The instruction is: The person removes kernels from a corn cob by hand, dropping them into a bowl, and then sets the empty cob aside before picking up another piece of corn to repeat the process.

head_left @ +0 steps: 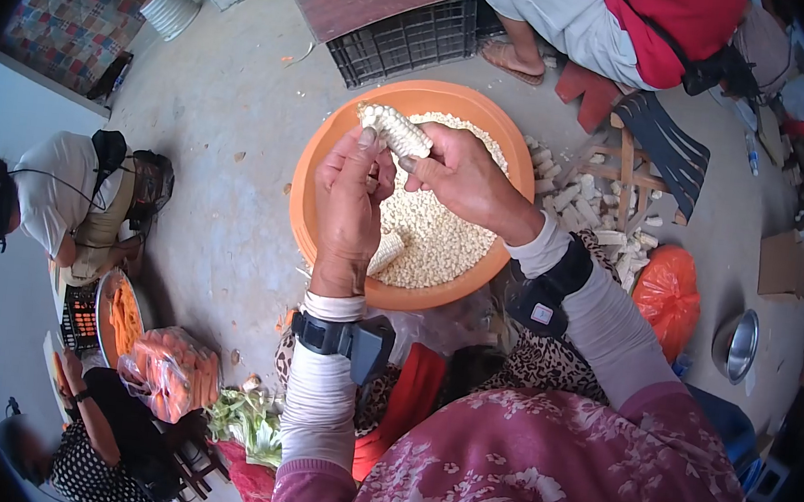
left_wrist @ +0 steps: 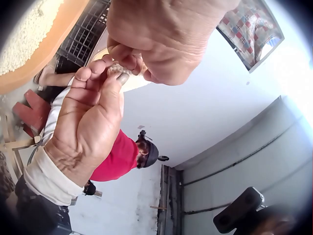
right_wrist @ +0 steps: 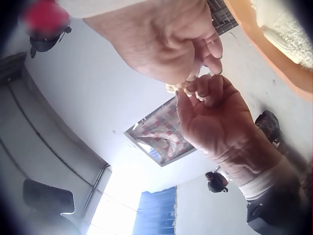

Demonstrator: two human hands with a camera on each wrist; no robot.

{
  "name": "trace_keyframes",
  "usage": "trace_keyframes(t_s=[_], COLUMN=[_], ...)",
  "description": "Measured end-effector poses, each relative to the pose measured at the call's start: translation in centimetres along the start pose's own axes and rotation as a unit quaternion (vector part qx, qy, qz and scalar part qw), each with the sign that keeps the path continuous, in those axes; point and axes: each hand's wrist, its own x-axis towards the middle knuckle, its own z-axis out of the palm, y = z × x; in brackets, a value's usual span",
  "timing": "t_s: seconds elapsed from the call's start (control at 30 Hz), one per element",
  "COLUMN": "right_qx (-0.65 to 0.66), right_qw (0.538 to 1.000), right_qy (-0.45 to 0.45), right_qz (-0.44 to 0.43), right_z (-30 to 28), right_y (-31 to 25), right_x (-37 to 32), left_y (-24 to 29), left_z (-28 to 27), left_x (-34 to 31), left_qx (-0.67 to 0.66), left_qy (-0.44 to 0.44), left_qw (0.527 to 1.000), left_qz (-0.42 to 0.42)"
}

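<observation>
A white corn cob (head_left: 402,133) is held between both hands above the wide orange tub (head_left: 305,188). My left hand (head_left: 351,193) pinches the cob's left end, its thumb pressed on the kernels. At the other end, my right hand (head_left: 472,178) grips the cob with thumb and fingers. Loose white kernels (head_left: 442,240) fill much of the tub, and a second cob (head_left: 386,251) lies among them by the near left rim. In both wrist views, the fingers hide most of the held cob.
Stripped cobs (head_left: 581,205) are heaped right of the tub, near a small wooden stool (head_left: 630,176). A black crate (head_left: 403,43) stands beyond it. An orange plastic bag (head_left: 667,296) and metal bowl (head_left: 741,347) lie right. Other people sit around, with carrots (head_left: 172,372) at left.
</observation>
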Motion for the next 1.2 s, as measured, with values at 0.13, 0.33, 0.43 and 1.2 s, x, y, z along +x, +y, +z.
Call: trace_keyframes(t_s=[0.13,0.33,0.43,1.2], right_qx=[-0.047,-0.065,-0.066,0.202], right_qw=[0.999,0.998,0.998,0.973], right_qy=[-0.010,0.001,-0.001,-0.076], right_qz=[0.016,0.000,0.003,0.084], right_z=[0.0,0.1,0.0,-0.4], right_y=[-0.8,-1.0,-0.8,-0.5], right_x=[-0.4,-0.5,-0.5,-0.3], left_y=[-0.2,-0.9,-0.9,-1.1], left_z=[0.1,-1.3,-1.1,-0.5], left_x=[0.2,0.8,0.5,0.4], left_qx=[-0.011,-0.030,-0.032,-0.008], left_qy=[0.057,0.022,0.020,0.019], left_qw=[0.998,0.999,0.999,1.000], left_qz=[-0.016,-0.040,-0.030,-0.010])
